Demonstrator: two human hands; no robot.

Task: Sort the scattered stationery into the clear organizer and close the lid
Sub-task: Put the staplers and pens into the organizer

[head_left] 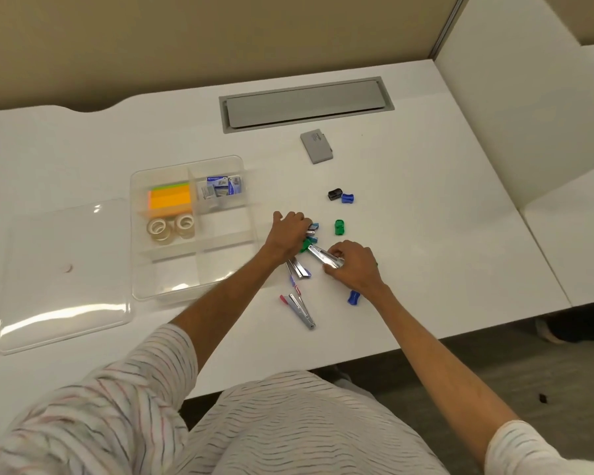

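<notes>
The lid [62, 272] lies flat on the table [443, 217], off the organizer [192, 224]. The organizer holds sticky notes [169, 198], tape rolls [170, 228] and staple boxes [220, 188]; its near compartments are bare. The left hand [287, 233] is closed over a bundle of staplers [311, 231]. The right hand [352, 264] pinches a metal stapler [323, 255], fingers curled round it. More staplers [300, 310] and sharpeners [340, 197] lie loose nearby. Judged step: gathering staplers. Next move calls for carrying them to a vacant compartment.
</notes>
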